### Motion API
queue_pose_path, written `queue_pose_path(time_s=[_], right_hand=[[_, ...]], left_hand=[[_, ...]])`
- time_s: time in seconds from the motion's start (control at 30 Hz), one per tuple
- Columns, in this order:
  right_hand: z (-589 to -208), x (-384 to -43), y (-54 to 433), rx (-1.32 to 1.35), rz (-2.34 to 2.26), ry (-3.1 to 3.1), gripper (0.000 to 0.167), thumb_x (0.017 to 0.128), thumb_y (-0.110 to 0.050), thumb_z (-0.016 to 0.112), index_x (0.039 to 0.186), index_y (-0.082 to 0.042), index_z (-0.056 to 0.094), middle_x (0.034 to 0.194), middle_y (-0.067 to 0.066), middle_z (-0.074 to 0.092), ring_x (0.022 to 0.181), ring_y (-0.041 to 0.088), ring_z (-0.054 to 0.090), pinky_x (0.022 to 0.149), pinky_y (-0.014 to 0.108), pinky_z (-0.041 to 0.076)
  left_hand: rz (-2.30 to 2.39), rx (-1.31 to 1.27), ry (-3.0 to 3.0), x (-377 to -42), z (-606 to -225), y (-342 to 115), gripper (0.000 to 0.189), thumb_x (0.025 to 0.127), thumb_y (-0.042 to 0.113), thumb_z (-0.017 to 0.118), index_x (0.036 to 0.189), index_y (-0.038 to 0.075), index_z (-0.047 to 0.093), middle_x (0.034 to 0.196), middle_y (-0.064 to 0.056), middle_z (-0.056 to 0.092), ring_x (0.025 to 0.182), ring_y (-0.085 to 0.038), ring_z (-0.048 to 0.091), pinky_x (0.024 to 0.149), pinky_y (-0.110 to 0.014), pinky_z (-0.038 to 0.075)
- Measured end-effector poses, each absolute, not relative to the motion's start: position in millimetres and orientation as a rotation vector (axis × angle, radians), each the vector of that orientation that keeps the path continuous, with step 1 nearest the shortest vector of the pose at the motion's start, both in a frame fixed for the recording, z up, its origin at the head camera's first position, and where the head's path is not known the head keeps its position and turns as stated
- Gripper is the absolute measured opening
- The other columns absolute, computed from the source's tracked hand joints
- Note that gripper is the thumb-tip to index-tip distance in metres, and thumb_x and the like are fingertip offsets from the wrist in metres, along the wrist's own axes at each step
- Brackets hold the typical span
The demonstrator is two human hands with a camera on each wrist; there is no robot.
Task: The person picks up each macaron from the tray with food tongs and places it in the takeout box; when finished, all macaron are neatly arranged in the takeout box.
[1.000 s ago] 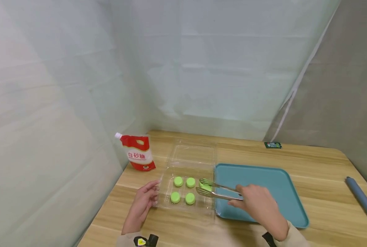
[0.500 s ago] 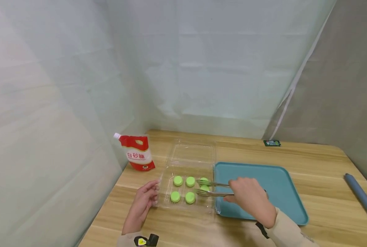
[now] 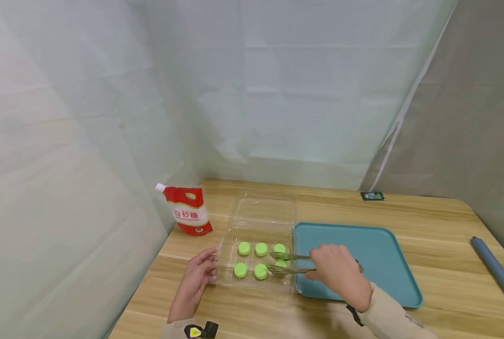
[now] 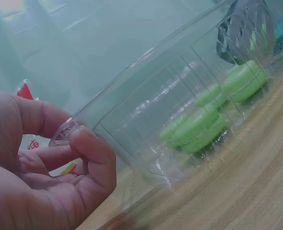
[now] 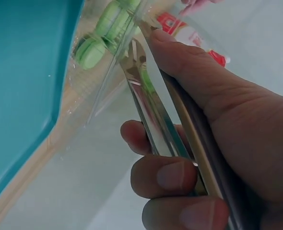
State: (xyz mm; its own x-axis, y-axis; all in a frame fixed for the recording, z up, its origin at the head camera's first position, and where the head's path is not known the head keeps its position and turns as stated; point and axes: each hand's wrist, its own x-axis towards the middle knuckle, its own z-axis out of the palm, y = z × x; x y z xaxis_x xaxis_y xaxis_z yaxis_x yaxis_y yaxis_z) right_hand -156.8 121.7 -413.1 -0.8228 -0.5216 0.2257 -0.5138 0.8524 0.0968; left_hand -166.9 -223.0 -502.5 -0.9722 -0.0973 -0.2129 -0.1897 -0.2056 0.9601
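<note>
A clear plastic hinged box (image 3: 256, 232) lies with its lid (image 3: 265, 210) folded back, and several green macarons (image 3: 261, 271) sit in two rows inside. My left hand (image 3: 194, 281) pinches the box's left rim between thumb and fingers, as the left wrist view shows. Slotted metal tongs (image 3: 299, 270) are gripped in my right hand (image 3: 339, 273), fingers wrapped around both arms. The tongs' tips reach into the box from the right, spread a little apart. Between them is the front right macaron (image 3: 280, 264), partly covered by the nearer tip.
A teal tray (image 3: 364, 238) adjoins the box on the right, under my right hand. Behind my left hand stands a red and white sugar pouch (image 3: 191, 214). A small dark green card (image 3: 372, 196) lies at the back edge, and a grey-blue rod (image 3: 495, 268) at the far right.
My right hand has shifted left with the tongs. The front right macaron has moved toward me, away from the one behind it and into the front row. The left hand stays on the rim.
</note>
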Motion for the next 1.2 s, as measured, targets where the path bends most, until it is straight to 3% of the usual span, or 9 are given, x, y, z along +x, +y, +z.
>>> queue_pose_path(time_s=[0.37, 0.73, 0.97, 1.2], right_hand=[[-411.6, -153.5, 119.8, 0.768, -0.052, -2.774, 0.064, 0.066, -0.049, 0.090, 0.053, -0.020, 0.035, 0.054, -0.009, 0.012, 0.046, 0.004, 0.014, 0.043, 0.022, 0.014], [-409.3, -155.5, 118.8, 0.762, -0.018, -2.780, 0.063, 0.062, -0.047, 0.093, 0.052, -0.020, 0.037, 0.051, -0.009, 0.015, 0.042, 0.004, 0.019, 0.040, 0.022, 0.019], [-402.2, -152.4, 120.5, 0.706, -0.052, -2.842, 0.058, 0.064, -0.048, 0.092, 0.055, -0.018, 0.043, 0.047, -0.005, 0.028, 0.039, 0.007, 0.031, 0.038, 0.025, 0.031], [-391.1, -147.8, 126.2, 0.615, 0.075, -2.972, 0.052, 0.068, -0.045, 0.090, 0.058, -0.018, 0.047, 0.049, -0.006, 0.030, 0.041, 0.007, 0.031, 0.040, 0.025, 0.026]], left_hand=[[2.377, -0.349, 1.940, -168.2, -500.5, -220.0, 0.046, 0.090, -0.009, 0.048, 0.136, -0.009, 0.054, 0.097, -0.006, 0.053, 0.071, -0.013, 0.047, 0.056, -0.021, 0.040], [2.385, -0.309, 1.943, -170.1, -501.1, -220.7, 0.044, 0.092, -0.009, 0.046, 0.136, -0.010, 0.054, 0.097, -0.007, 0.052, 0.068, -0.013, 0.046, 0.055, -0.022, 0.037], [2.371, -0.331, 1.929, -169.1, -500.2, -220.3, 0.048, 0.092, -0.008, 0.048, 0.139, -0.008, 0.052, 0.100, -0.008, 0.052, 0.071, -0.014, 0.046, 0.057, -0.022, 0.039], [2.359, -0.364, 1.930, -167.6, -501.6, -223.2, 0.048, 0.092, -0.007, 0.048, 0.140, -0.007, 0.053, 0.103, -0.009, 0.053, 0.073, -0.015, 0.046, 0.058, -0.022, 0.039]])
